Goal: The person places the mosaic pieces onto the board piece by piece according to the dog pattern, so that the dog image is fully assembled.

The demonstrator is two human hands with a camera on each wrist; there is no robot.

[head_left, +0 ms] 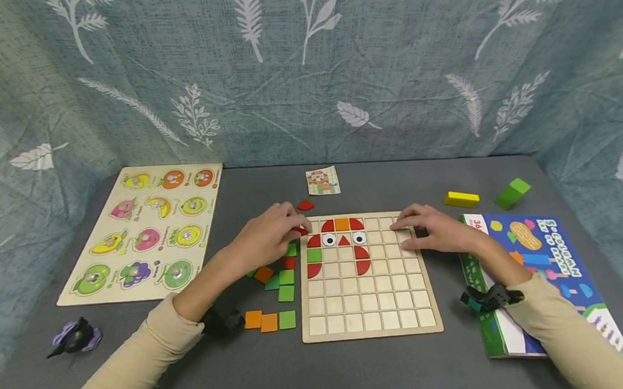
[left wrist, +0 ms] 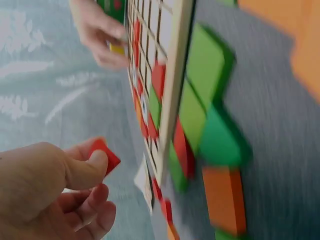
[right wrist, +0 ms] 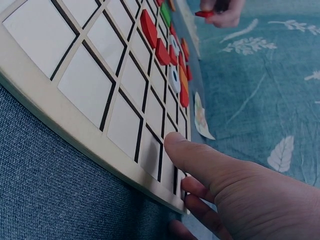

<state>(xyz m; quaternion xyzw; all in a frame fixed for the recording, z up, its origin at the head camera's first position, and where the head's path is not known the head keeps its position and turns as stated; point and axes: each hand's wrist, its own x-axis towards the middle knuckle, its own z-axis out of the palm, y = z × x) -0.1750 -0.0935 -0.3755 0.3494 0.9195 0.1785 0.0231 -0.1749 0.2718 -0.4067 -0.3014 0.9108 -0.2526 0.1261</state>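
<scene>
The left hand (head_left: 268, 233) pinches a red tile (left wrist: 113, 161) between thumb and fingers near the upper left corner of the wooden grid board (head_left: 372, 333), not yet seated in a cell. The right hand (head_left: 437, 230), loosely spread and gripping nothing, is at the far right edge; whether it bears on the frame is unclear. Seating the tile well likely means checking its curve against the pattern card (head_left: 323, 189), steadying the frame, lowering the tile level and squaring its straight sides to the dividers before pressing.
</scene>
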